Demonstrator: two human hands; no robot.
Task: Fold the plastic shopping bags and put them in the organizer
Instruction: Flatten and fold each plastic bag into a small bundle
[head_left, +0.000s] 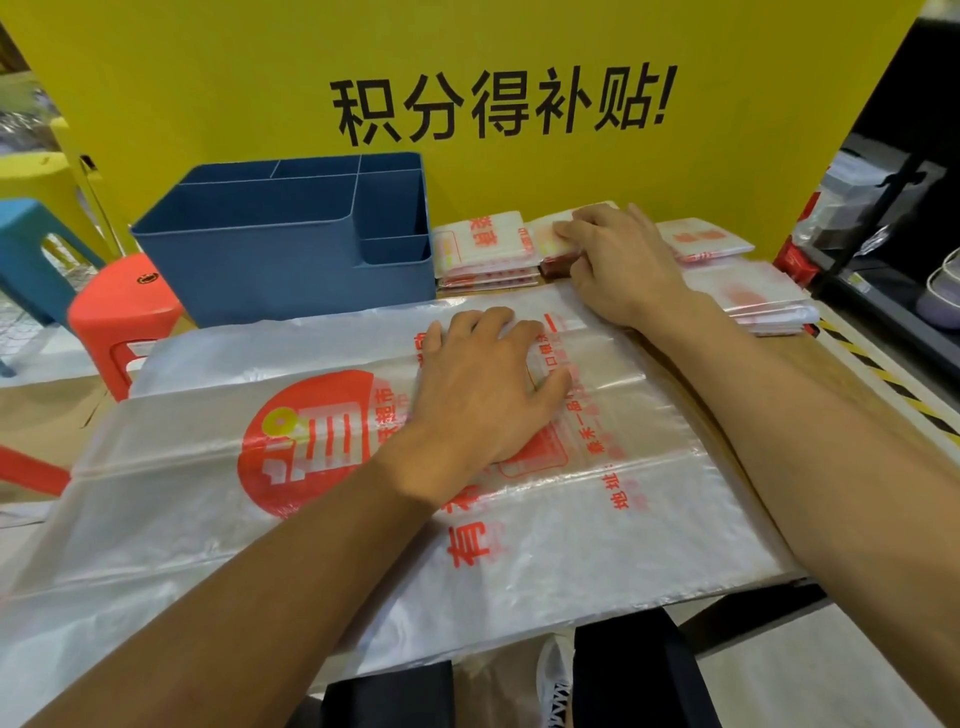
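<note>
A large clear plastic bag with red print lies spread flat across the table in front of me. My left hand presses flat on its middle, fingers spread. My right hand reaches to the back and its fingers curl over a small folded bag in the row along the yellow wall. Another folded stack sits left of it, beside the blue organizer, whose compartments look empty. More folded bags lie to the right.
A yellow board with black characters stands behind the table. Red, blue and yellow stools stand at the left. A further stack of folded bags lies near the table's right edge, by hazard-striped flooring and dark shelves.
</note>
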